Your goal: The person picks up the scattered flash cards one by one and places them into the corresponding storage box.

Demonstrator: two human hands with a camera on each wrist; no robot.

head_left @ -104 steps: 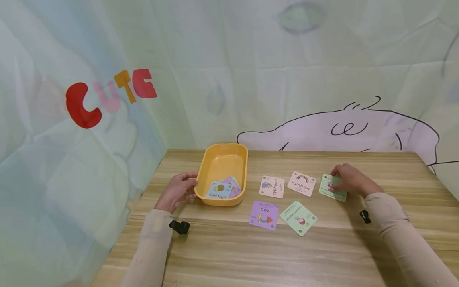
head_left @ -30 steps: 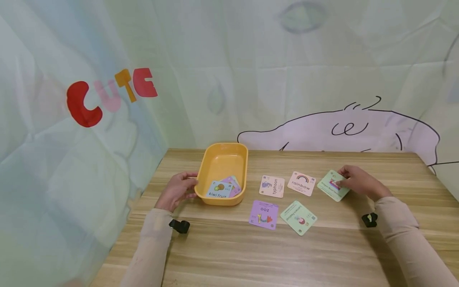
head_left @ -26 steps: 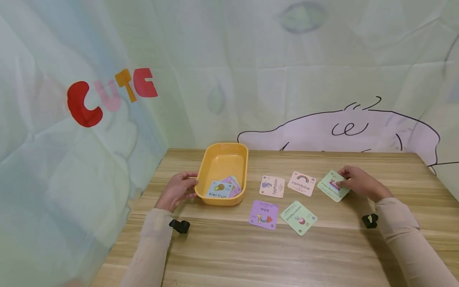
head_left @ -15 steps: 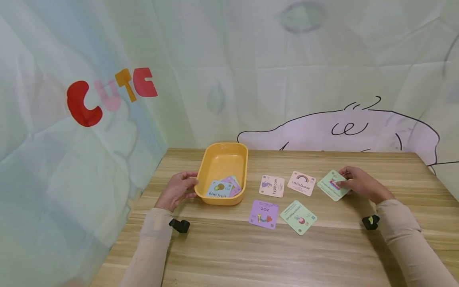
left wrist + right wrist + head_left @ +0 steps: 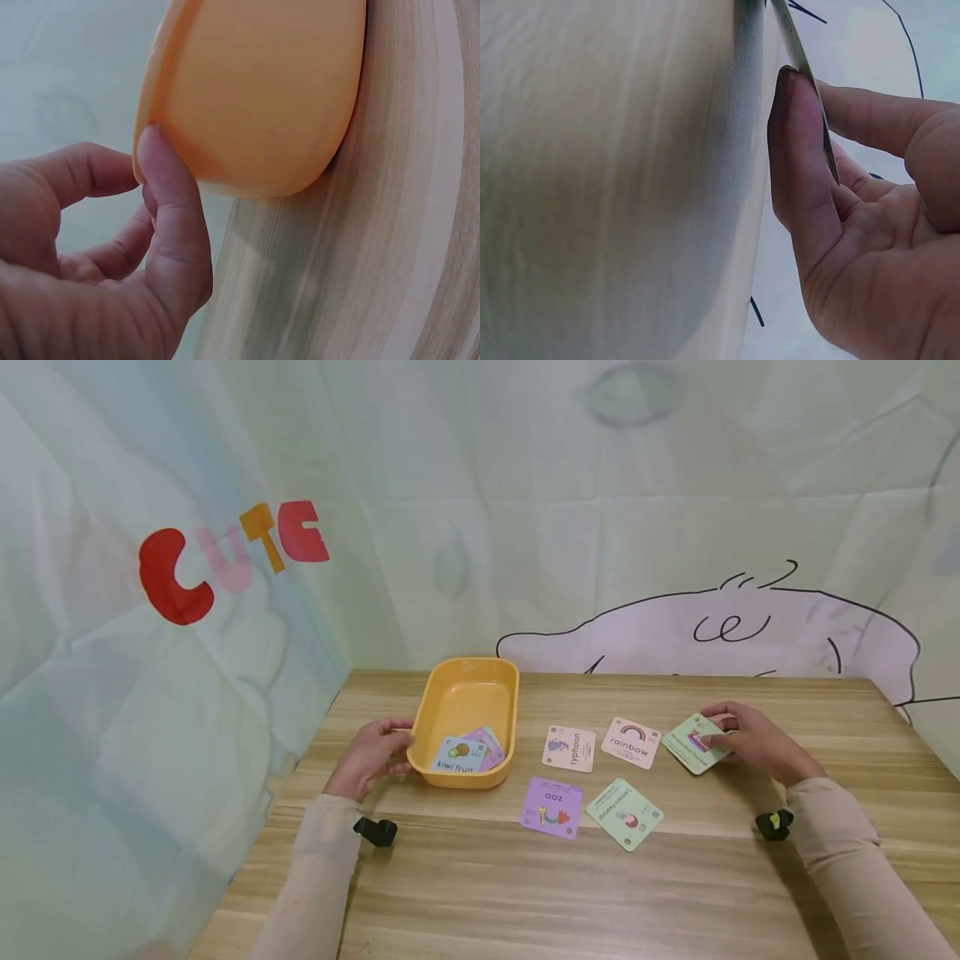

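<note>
My left hand (image 5: 369, 760) pinches the rim of a yellow plastic tray (image 5: 468, 693) at its near left side. In the left wrist view, the thumb lies on the inside of the tray wall and a finger is behind it. At the right of the table, my right hand (image 5: 761, 743) holds a green Dragon Boat Festival card (image 5: 697, 743) between thumb and fingers. The right wrist view shows that card (image 5: 810, 82) edge-on, with the thumb on one face and fingers on the other. Inside the tray, a blue kiwi fruit card (image 5: 457, 755) overlaps purple card pieces (image 5: 492, 752).
On the wooden table (image 5: 570, 902) lie a typhoon card (image 5: 569, 748), a rainbow card (image 5: 631, 743), a purple zoo card (image 5: 551, 807) and a green Lantern Festival card (image 5: 625, 814). Printed cloth (image 5: 420, 527) hangs behind the table and along its left side.
Since the earliest frame, the right hand has turned the green card to a slant and moved slightly right. Its fingers have since spread behind the card's edge. The left hand and tray stay put.
</note>
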